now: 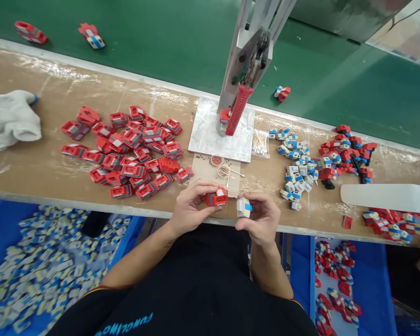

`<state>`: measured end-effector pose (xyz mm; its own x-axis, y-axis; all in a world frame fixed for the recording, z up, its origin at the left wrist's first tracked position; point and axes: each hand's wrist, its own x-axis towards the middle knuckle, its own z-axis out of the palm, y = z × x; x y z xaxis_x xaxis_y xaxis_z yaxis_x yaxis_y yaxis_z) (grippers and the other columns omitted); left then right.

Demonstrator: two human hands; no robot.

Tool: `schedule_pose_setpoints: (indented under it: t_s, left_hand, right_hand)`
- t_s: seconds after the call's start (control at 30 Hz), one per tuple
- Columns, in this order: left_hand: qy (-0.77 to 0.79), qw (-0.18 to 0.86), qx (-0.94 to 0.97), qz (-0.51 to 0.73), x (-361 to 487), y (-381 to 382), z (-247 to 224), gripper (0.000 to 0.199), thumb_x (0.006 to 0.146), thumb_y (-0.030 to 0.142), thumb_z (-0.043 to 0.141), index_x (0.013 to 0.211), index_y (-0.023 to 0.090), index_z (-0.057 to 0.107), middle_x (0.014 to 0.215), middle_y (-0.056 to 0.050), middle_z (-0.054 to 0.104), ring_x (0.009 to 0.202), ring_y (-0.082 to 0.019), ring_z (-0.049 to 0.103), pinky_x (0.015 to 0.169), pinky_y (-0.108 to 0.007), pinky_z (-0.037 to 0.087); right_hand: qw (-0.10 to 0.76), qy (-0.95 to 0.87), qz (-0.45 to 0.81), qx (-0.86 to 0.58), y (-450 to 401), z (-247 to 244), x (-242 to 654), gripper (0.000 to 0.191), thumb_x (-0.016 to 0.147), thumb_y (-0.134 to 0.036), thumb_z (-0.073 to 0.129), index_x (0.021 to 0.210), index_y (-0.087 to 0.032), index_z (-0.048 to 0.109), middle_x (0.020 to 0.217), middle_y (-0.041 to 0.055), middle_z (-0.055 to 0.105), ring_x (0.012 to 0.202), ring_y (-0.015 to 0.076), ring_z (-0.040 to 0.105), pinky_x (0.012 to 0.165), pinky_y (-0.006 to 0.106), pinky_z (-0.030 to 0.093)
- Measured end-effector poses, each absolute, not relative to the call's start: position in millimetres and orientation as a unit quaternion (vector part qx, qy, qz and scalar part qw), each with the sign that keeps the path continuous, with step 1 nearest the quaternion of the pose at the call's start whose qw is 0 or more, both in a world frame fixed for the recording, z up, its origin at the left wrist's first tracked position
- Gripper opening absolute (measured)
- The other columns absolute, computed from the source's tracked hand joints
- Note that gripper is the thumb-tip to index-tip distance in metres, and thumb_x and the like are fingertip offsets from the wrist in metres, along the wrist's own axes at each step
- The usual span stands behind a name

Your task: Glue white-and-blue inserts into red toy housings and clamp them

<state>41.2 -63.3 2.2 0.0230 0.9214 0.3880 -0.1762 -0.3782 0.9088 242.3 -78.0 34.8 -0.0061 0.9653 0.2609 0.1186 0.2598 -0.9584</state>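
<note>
My left hand (191, 210) grasps a red-and-grey plastic shell (216, 198); my right hand (265, 218) pinches a white-blue-yellow plastic block (244, 208) just beside it, over the brown-covered bench (52, 175). Light side grips should keep both pieces steady.

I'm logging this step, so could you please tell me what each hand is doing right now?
Left hand: closed on a red and gray part.
Right hand: closed on a white, blue and yellow part.
</note>
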Motion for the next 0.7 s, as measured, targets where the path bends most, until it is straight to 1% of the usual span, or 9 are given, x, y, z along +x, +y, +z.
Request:
schedule_pose_setpoints:
  t_s: [0.07,0.13,0.17,0.23,0.3,0.37,0.47,0.57,0.7]
  left_hand:
    - [0.343,0.457,0.557,0.602,37.1,-62.8,2.9,0.037,0.084,0.033,0.095,0.117,0.023,0.083,0.112,-0.013,0.082,0.102,-0.025,0.083,0.083,-0.033,0.071]
    - [0.345,0.499,0.556,0.567,31.9,-61.7,4.4,0.041,0.086,0.043,0.093,0.118,0.021,0.083,0.109,-0.014,0.084,0.097,-0.025,0.083,0.081,-0.033,0.07]
    - [0.341,0.528,0.554,0.546,29.4,-61.1,5.1,0.045,0.087,0.047,0.091,0.122,0.02,0.082,0.108,-0.014,0.084,0.094,-0.025,0.083,0.079,-0.032,0.07]
    - [0.325,0.577,0.546,0.512,26.2,-60.4,5.9,0.054,0.088,0.051,0.089,0.131,0.02,0.078,0.107,-0.014,0.085,0.088,-0.023,0.084,0.075,-0.03,0.07]
    - [0.312,0.583,0.546,0.515,26.6,-60.7,5.1,0.052,0.089,0.049,0.089,0.131,0.021,0.077,0.108,-0.013,0.085,0.09,-0.023,0.084,0.076,-0.029,0.07]
    - [0.31,0.533,0.564,0.549,30.8,-62.0,2.9,0.042,0.088,0.043,0.091,0.122,0.022,0.079,0.11,-0.012,0.084,0.097,-0.023,0.084,0.081,-0.03,0.07]
    - [0.338,0.391,0.601,0.61,39.9,-65.1,-0.7,0.034,0.085,0.03,0.094,0.113,0.022,0.077,0.115,-0.012,0.083,0.104,-0.024,0.083,0.088,-0.034,0.07]
    - [0.356,0.268,0.632,0.634,46.0,-67.7,-1.9,0.032,0.088,0.024,0.091,0.116,0.023,0.075,0.117,-0.011,0.083,0.105,-0.024,0.084,0.092,-0.038,0.071]
    - [0.351,0.173,0.663,0.638,47.0,-68.6,-2.4,0.031,0.093,0.02,0.085,0.122,0.024,0.073,0.119,-0.01,0.082,0.108,-0.024,0.084,0.095,-0.039,0.073]
  right_hand:
    - [0.518,-0.618,0.359,-0.47,-75.9,35.7,242.5,0.054,0.069,-0.055,0.101,0.109,-0.028,0.078,0.094,0.0061,0.078,0.083,0.0242,0.075,0.071,0.037,0.064]
    - [0.504,-0.664,0.317,-0.452,-72.0,38.5,244.4,0.049,0.072,-0.05,0.101,0.111,-0.03,0.08,0.098,0.0069,0.079,0.089,0.0263,0.077,0.077,0.04,0.066]
    - [0.495,-0.69,0.301,-0.434,-69.3,40.8,245.9,0.048,0.074,-0.05,0.099,0.113,-0.031,0.081,0.099,0.0069,0.08,0.09,0.0268,0.077,0.079,0.042,0.066]
    - [0.476,-0.727,0.289,-0.4,-63.6,46.8,248.8,0.05,0.076,-0.054,0.096,0.118,-0.033,0.08,0.098,0.006,0.081,0.084,0.0254,0.076,0.075,0.041,0.065]
    - [0.473,-0.734,0.302,-0.383,-59.3,52.8,249.1,0.052,0.077,-0.057,0.094,0.121,-0.033,0.079,0.096,0.0047,0.08,0.078,0.0226,0.072,0.07,0.038,0.063]
    - [0.488,-0.706,0.321,-0.4,-58.5,56.0,244.7,0.047,0.078,-0.055,0.095,0.115,-0.031,0.078,0.091,0.0033,0.078,0.074,0.0202,0.068,0.066,0.035,0.059]
    - [0.504,-0.643,0.339,-0.467,-63.8,53.3,230.3,0.044,0.075,-0.056,0.097,0.099,-0.027,0.074,0.081,0.0011,0.07,0.069,0.0181,0.062,0.061,0.032,0.053]
    - [0.501,-0.605,0.348,-0.512,-70.5,46.2,215.4,0.049,0.071,-0.059,0.099,0.092,-0.026,0.069,0.077,-0.0011,0.064,0.066,0.0165,0.057,0.059,0.031,0.05]
    - [0.502,-0.596,0.344,-0.523,-73.6,42.2,207.0,0.046,0.072,-0.054,0.1,0.09,-0.025,0.068,0.075,-0.0035,0.061,0.063,0.0146,0.054,0.057,0.03,0.047]
